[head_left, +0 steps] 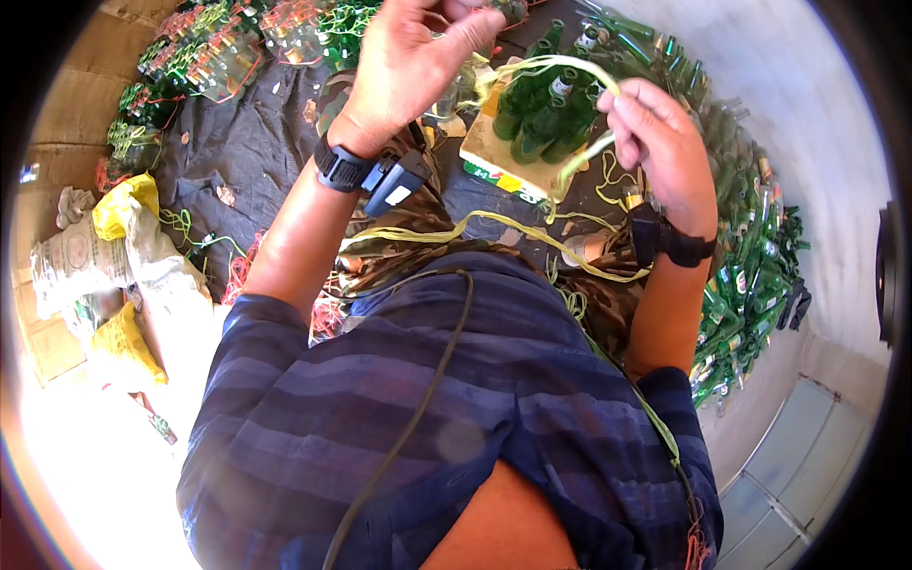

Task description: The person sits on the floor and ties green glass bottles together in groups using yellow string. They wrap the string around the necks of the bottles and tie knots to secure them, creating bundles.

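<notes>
Place type: workroom and store for glass bottles, judging by the stock on the floor.
Bottle heap (746, 294): loose, mostly green glass, piled along the pale wall (798, 104) at right.
Tied bundles (223, 65): bottles grouped and bound with red and green cord, upper left.
Upright bottles (543, 123): green, clustered on a carton (483, 144).
Floor cover (223, 142): dark, creased sheet with scattered scraps.
Sacks (85, 258): white and yellow, lying at left.

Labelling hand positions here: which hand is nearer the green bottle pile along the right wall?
Right. The right hand is just left of the bottle pile; the left hand is farther left, at the picture's top.
</notes>
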The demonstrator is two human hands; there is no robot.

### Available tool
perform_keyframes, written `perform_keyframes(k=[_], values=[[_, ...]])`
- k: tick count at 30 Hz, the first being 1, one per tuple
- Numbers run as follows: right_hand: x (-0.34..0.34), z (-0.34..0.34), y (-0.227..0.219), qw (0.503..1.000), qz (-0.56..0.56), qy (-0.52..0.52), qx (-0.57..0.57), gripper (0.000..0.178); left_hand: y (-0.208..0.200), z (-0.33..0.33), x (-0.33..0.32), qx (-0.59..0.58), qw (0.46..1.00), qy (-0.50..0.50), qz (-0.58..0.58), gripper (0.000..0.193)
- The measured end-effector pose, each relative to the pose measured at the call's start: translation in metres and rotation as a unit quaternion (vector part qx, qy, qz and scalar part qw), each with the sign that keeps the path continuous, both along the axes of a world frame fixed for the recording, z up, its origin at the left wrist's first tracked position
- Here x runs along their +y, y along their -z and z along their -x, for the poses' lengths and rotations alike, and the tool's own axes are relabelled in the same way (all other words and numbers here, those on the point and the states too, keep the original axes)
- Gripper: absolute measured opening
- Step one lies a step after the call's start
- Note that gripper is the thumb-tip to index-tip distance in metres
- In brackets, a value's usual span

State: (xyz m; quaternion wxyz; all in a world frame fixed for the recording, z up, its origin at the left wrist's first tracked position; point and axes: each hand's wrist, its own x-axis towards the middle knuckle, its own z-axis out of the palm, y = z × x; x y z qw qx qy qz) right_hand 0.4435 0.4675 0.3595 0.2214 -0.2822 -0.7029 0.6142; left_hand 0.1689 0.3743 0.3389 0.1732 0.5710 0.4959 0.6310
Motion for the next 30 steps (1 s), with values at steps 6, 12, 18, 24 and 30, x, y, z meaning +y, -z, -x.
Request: perform_keyframes(k=[6,12,18,24,30], values=[[0.007,0.014,-0.027,0.977,0.060,-0.020,0.206,0.028,-0.032,-0.025,-0.008,0.070,0.950,0.230,0.198,0.043],[-0.010,0.017,-0.060,0.958,0.087,0.047,0.268,0.023,0.009,-0.067,0.018,-0.062,0.857,0.458,0.230,0.028],[0.076,-0.073,-0.061,0.961,-0.092,0.181,0.187,0.035,0.011,-0.041,0.019,-0.230,0.809,0.475,0.258,0.029],[0.080,-0.027,0.004,0.946,-0.132,0.285,-0.084,0.043,0.042,0.035,0.008,-0.202,0.842,0.435,0.248,0.036],[0.049,-0.053,0.017,0.838,-0.315,0.274,-0.352,0.042,0.102,0.015,0.058,-0.062,0.871,0.484,0.053,0.033]])
